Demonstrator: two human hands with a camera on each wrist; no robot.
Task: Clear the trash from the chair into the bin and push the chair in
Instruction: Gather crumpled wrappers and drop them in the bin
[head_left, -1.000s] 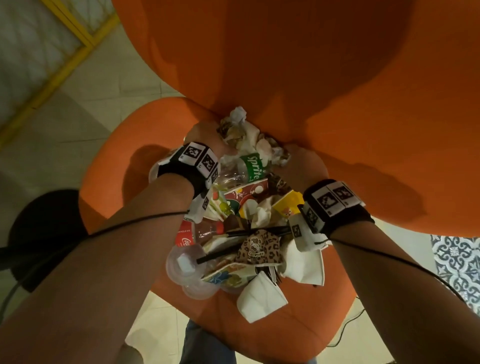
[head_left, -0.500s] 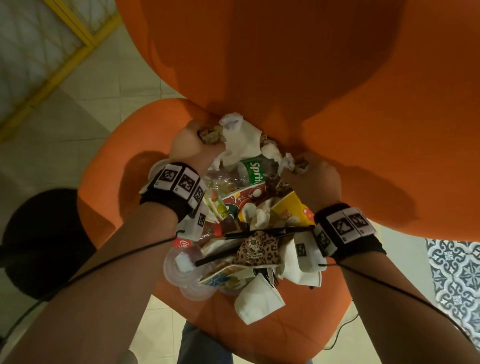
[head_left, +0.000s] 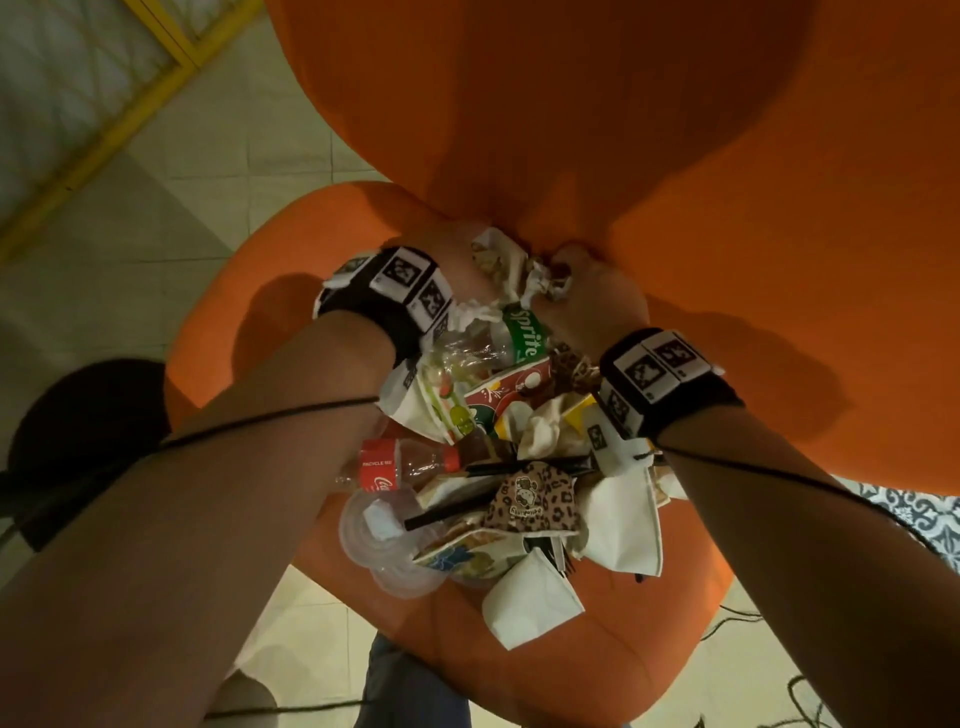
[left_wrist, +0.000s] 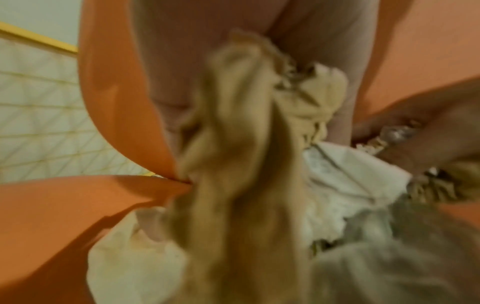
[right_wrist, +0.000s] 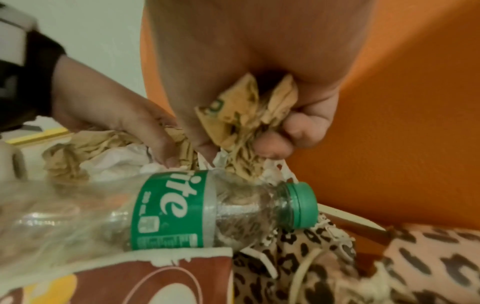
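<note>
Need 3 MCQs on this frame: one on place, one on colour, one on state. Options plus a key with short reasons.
1. Where does the Sprite bottle lie?
A. on the floor
B. in the trash pile on the chair seat
C. in a bin

2. What colour is the Sprite bottle's cap?
A. red
B. white
C. green

3. What is the right hand doing?
A. holding crumpled brown paper in its grip
B. lying flat and open on the seat
C. gripping the Coca-Cola bottle

Key: 1 B, the head view shows it amid the trash on the orange seat. 2 C, the right wrist view shows a green cap. 3 A, the fingers curl round the paper.
</note>
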